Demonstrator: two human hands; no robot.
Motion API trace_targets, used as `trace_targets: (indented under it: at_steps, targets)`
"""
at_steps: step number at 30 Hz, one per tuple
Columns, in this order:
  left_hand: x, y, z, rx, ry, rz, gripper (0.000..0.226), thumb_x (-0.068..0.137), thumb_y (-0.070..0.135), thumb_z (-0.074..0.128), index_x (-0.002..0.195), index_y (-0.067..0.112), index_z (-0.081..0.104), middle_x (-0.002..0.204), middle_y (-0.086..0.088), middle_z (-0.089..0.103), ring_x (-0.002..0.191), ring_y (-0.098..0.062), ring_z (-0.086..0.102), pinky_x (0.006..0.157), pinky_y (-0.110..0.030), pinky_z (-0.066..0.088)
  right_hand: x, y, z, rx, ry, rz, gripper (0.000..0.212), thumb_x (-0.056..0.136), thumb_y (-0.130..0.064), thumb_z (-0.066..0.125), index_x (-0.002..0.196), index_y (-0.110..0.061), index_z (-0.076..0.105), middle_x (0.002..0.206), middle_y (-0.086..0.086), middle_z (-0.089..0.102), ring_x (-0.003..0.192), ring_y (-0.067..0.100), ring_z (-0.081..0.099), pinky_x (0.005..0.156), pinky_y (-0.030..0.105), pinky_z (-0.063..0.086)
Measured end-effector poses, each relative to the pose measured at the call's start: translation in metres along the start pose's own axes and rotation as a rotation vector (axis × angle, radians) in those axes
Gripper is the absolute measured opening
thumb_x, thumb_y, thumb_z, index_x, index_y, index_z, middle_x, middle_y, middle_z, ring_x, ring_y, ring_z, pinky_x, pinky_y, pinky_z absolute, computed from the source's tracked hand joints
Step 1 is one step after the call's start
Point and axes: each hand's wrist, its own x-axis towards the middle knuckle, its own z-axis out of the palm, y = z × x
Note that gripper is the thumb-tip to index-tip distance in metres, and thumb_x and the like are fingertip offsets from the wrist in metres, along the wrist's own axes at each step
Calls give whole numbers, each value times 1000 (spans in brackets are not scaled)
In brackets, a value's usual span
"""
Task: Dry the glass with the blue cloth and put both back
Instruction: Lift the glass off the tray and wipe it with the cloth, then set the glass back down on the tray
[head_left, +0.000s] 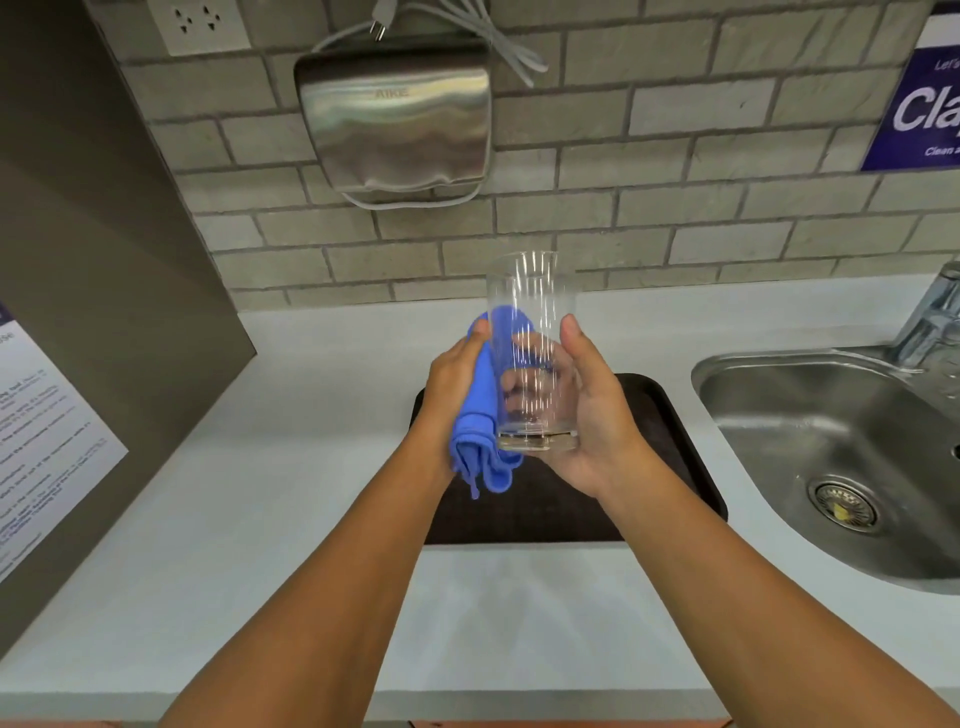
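Above the dark tray (670, 415) on the desk (322, 519), the right hand (597, 410) wraps closed around the glass tumbler (530, 353), upright; the left hand (457, 379) presses the blue cloth (480, 441) against its side. Wet glass could slip from that one-handed grip and break on the tray.

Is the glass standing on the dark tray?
No, the glass is held above the tray by the right hand.

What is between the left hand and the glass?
In the head view, the folded blue cloth lies between the left hand and the side of the glass; the right hand holds the glass directly.
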Motion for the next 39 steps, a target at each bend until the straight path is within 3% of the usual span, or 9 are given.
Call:
trace_targets:
  at_steps: [3, 8, 13, 17, 20, 25, 29, 36, 39]
  targets:
    - [-1, -5, 0, 67, 58, 78, 33, 99, 37, 48, 117, 14, 64, 100, -12, 71, 81, -22, 71, 69, -32, 57, -1, 4, -1, -20, 34, 23, 60, 78, -62, 63, 114, -16, 73, 102, 8, 74, 90, 25, 73, 81, 41, 55]
    - [-7, -7, 0, 425, 153, 609, 12, 99, 39, 44, 95, 43, 55, 102, 7, 52, 74, 1, 59, 64, -15, 50, 2, 7, 4, -149, 222, -45, 64, 82, -61, 61, 117, -8, 66, 96, 12, 71, 86, 29, 69, 87, 49, 55]
    - [7, -3, -7, 301, 134, 315, 22, 97, 44, 47, 93, 29, 63, 96, -10, 66, 76, -21, 63, 67, -32, 51, 0, 10, 6, -156, 92, -42, 55, 73, -41, 79, 112, -5, 65, 103, 20, 64, 94, 38, 63, 88, 54, 52]
    - [12, -8, -14, 108, 73, -3, 35, 96, 43, 51, 94, 12, 68, 72, -7, 69, 67, -22, 66, 65, -31, 54, 3, 14, 3, -108, 29, -8, 61, 68, -34, 76, 119, -4, 63, 93, 15, 66, 82, 31, 65, 75, 42, 53]
    - [12, -13, -16, 100, 68, 16, 37, 97, 42, 49, 105, 12, 67, 72, -4, 72, 60, -16, 69, 52, -24, 53, 4, 18, -2, -46, -7, -15, 47, 74, -30, 73, 114, -7, 66, 85, 6, 70, 76, 22, 68, 69, 36, 57]
    - [15, -22, -22, 67, 108, 70, 25, 96, 43, 51, 96, 22, 66, 85, -5, 73, 70, -19, 72, 58, -27, 56, 9, 21, -8, -8, 0, -46, 38, 76, -28, 71, 108, -10, 64, 80, 4, 67, 67, 16, 66, 63, 33, 56]
    - [18, -30, -34, -21, 154, 13, 24, 95, 42, 54, 100, 22, 66, 70, -1, 76, 61, -18, 72, 51, -27, 55, 19, 14, -18, -41, 54, -87, 35, 72, -26, 75, 104, -13, 67, 83, 5, 67, 65, 14, 67, 63, 33, 58]
    - [24, -44, -63, -151, 155, -47, 33, 94, 35, 59, 116, 12, 64, 72, -10, 74, 60, -21, 68, 53, -30, 56, 45, 15, -59, -368, 241, -111, 42, 77, -3, 78, 114, -17, 65, 101, 8, 71, 94, 23, 69, 96, 47, 51]
    - [23, -51, -74, -170, 162, -67, 33, 93, 35, 60, 116, 11, 64, 77, -12, 74, 62, -22, 68, 54, -30, 57, 57, 24, -77, -533, 322, -77, 51, 68, 2, 83, 109, -22, 63, 108, 10, 70, 104, 26, 69, 97, 47, 53]
